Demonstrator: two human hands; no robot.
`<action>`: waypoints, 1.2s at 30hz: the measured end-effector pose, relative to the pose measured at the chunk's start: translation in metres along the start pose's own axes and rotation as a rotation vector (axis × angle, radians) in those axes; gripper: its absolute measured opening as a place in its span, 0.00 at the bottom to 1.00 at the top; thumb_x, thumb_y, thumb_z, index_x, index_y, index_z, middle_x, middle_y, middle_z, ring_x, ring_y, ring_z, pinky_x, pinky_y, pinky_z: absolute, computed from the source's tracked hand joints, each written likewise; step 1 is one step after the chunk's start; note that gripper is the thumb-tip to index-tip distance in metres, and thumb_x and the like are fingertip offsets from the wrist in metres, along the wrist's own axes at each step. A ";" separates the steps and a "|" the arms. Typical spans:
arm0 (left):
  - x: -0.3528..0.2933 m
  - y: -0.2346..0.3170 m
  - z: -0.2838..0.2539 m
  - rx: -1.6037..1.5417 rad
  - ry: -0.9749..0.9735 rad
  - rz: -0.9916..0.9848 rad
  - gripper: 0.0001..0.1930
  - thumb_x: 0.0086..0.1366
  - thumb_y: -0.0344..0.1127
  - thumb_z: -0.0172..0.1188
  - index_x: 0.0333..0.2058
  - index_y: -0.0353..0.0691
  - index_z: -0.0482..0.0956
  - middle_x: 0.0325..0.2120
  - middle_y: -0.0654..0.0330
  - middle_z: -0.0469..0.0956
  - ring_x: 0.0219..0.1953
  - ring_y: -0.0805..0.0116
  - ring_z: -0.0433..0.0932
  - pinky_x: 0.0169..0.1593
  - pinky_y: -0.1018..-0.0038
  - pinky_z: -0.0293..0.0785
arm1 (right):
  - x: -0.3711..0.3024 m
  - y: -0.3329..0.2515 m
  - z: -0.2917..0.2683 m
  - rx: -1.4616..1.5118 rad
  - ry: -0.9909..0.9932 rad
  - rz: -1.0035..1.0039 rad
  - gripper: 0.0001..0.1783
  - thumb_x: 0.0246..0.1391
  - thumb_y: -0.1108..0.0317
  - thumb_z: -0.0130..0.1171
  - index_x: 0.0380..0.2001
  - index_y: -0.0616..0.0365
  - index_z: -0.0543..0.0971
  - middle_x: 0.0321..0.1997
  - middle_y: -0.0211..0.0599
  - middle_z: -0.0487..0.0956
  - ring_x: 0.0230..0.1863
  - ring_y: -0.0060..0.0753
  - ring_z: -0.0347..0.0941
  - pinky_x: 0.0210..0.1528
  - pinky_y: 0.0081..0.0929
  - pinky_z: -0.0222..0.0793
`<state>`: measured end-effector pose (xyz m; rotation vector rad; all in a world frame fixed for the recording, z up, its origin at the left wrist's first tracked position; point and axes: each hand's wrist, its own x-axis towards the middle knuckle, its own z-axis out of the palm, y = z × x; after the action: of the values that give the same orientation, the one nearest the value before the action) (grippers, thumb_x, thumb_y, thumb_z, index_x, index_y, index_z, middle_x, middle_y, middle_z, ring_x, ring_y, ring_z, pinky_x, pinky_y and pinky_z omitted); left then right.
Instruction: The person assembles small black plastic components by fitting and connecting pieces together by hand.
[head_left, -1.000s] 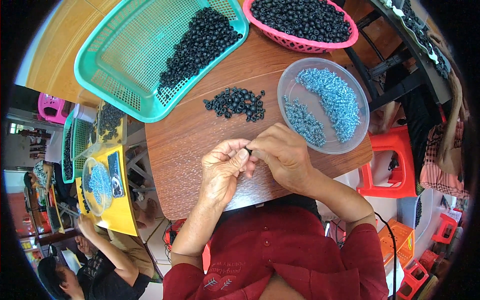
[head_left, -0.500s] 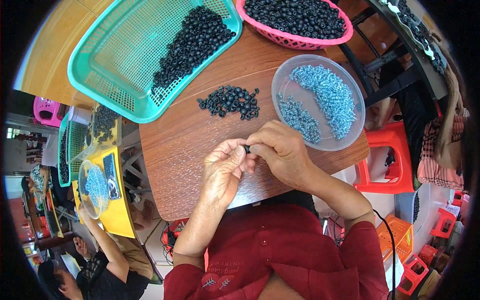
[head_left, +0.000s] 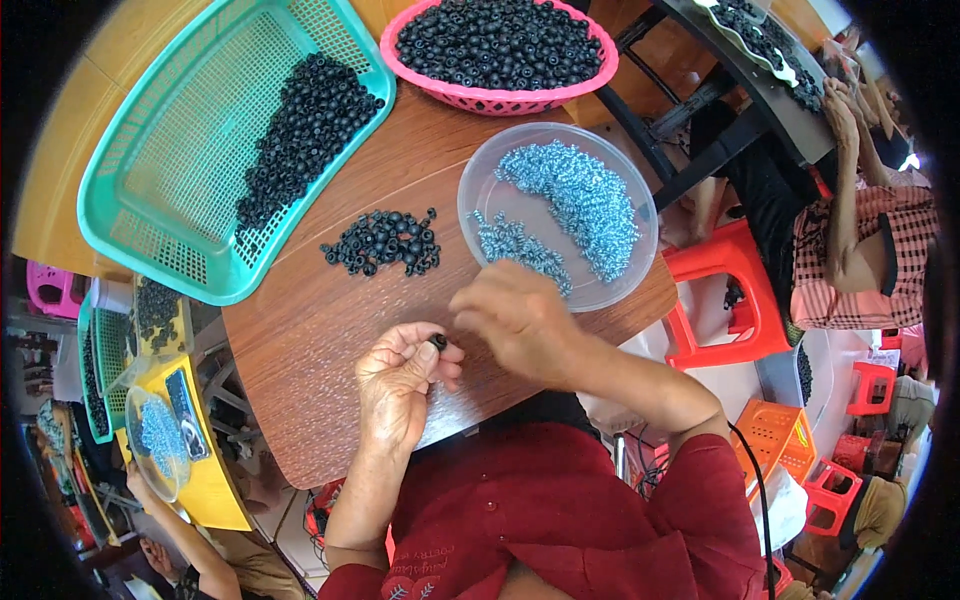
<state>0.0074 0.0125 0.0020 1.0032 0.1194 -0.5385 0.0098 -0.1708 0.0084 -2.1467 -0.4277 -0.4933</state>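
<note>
My left hand pinches a small round black bead-like piece with a hole between thumb and fingers, just above the table. Beside it my right hand hangs apart from the piece, smeared by motion, and its fingertips are unclear. Past the right hand stands a round clear plastic tub with small shiny blue pieces in two heaps. A loose pile of black pieces lies on the brown wooden table, beyond my left hand.
A teal mesh basket with black pieces stands far left; a pink basket full of them stands at the back. A red stool is at the right. Co-workers' arms show at another table on the left and at the far right.
My right hand has come off the black piece and moved away from the left hand, which keeps hold of it. The whole view has shifted.
</note>
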 end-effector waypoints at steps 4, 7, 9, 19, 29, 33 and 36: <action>0.001 -0.005 -0.007 0.000 0.009 -0.007 0.08 0.61 0.29 0.58 0.37 0.30 0.73 0.27 0.52 0.78 0.23 0.69 0.76 0.26 0.76 0.73 | 0.015 0.039 -0.055 -0.277 0.125 0.049 0.07 0.42 0.77 0.62 0.29 0.59 0.79 0.26 0.39 0.76 0.32 0.41 0.73 0.36 0.33 0.68; 0.004 -0.010 -0.010 -0.004 0.043 -0.015 0.07 0.61 0.28 0.58 0.36 0.31 0.73 0.24 0.53 0.77 0.21 0.69 0.75 0.24 0.77 0.72 | 0.015 0.062 -0.082 -0.424 0.124 0.105 0.07 0.41 0.78 0.61 0.27 0.59 0.80 0.25 0.41 0.76 0.33 0.44 0.73 0.35 0.36 0.68; 0.006 -0.013 -0.015 0.012 0.012 -0.051 0.08 0.61 0.28 0.58 0.37 0.31 0.74 0.26 0.53 0.78 0.22 0.70 0.75 0.25 0.78 0.71 | 0.014 0.071 -0.083 -0.501 0.108 0.121 0.07 0.37 0.78 0.61 0.25 0.57 0.81 0.24 0.43 0.74 0.32 0.48 0.72 0.34 0.41 0.67; 0.006 -0.021 -0.014 0.087 0.045 0.005 0.06 0.60 0.25 0.57 0.36 0.30 0.74 0.25 0.53 0.77 0.21 0.70 0.75 0.23 0.78 0.71 | 0.078 0.112 -0.034 -0.688 -0.057 -0.063 0.06 0.32 0.77 0.57 0.20 0.60 0.78 0.26 0.46 0.73 0.34 0.51 0.70 0.34 0.44 0.67; 0.006 -0.018 -0.017 0.081 0.033 -0.008 0.06 0.61 0.24 0.55 0.36 0.29 0.74 0.25 0.51 0.78 0.22 0.69 0.75 0.23 0.77 0.72 | 0.080 0.114 -0.047 -0.679 -0.102 -0.062 0.07 0.33 0.77 0.58 0.22 0.57 0.80 0.26 0.43 0.73 0.34 0.48 0.70 0.34 0.43 0.67; 0.006 -0.017 -0.016 0.090 0.039 -0.018 0.06 0.61 0.23 0.55 0.36 0.29 0.74 0.25 0.51 0.78 0.22 0.70 0.75 0.23 0.78 0.72 | 0.078 0.113 -0.045 -0.701 -0.146 -0.067 0.08 0.35 0.77 0.60 0.23 0.55 0.80 0.25 0.39 0.72 0.33 0.45 0.69 0.33 0.41 0.66; 0.007 -0.020 -0.016 0.102 0.035 -0.001 0.06 0.61 0.23 0.55 0.37 0.29 0.74 0.25 0.52 0.78 0.22 0.70 0.75 0.23 0.78 0.72 | 0.079 0.119 -0.035 -0.740 -0.180 -0.119 0.07 0.34 0.76 0.60 0.23 0.56 0.79 0.24 0.39 0.71 0.33 0.45 0.69 0.33 0.40 0.65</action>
<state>0.0060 0.0150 -0.0240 1.1128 0.1247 -0.5321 0.1271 -0.2569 -0.0151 -2.9068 -0.5305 -0.5889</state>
